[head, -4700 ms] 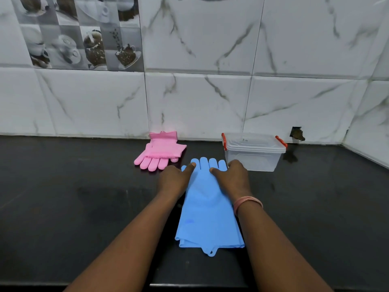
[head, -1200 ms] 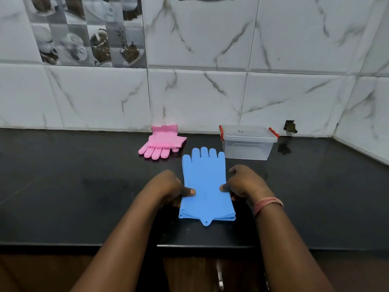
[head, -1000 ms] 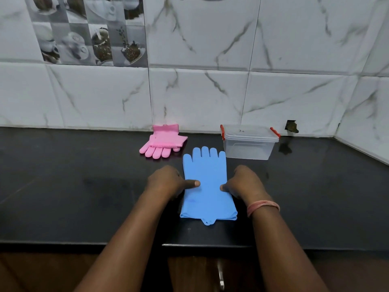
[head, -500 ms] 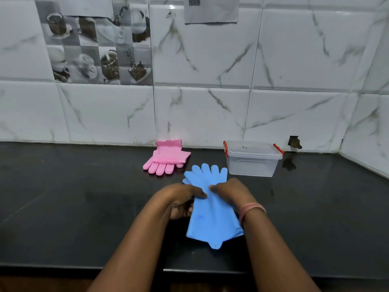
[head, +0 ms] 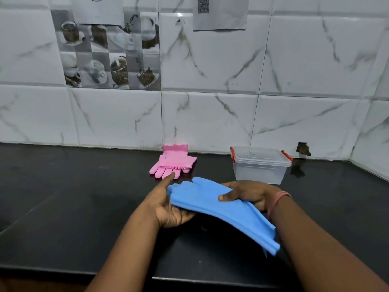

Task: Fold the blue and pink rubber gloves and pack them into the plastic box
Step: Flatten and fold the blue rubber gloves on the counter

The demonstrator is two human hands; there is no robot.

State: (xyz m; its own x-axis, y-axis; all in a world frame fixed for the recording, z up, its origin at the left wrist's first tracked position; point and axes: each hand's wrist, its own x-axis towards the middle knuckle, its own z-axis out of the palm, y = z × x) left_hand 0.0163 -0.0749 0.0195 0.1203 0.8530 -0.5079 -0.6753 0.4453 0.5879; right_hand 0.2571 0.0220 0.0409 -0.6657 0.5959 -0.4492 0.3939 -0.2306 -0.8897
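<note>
Two hands: both mine, both on the soft blue rubber gloves [head: 212,199], lifted off the glossy black counter [head: 63,207].
Left hand [head: 168,207]: palm up under the glove's finger end, fingers slack and spread, forefinger straight.
Right hand [head: 246,194]: fingers curled round the middle, thumb pressed on top.
Cuff end: sags down to my right, clear of the counter.
Pink rubber gloves [head: 172,163]: flat by the marble-tiled wall [head: 210,114], untouched.
Clear plastic box with red clips [head: 261,165]: right of the pink ones, lid on.
Step in hand, I judge: folding the blue gloves in half.
Doing it well: bring the finger end over to the cuff, keep edges lined up, press the crease flat, since rubber springs back.
</note>
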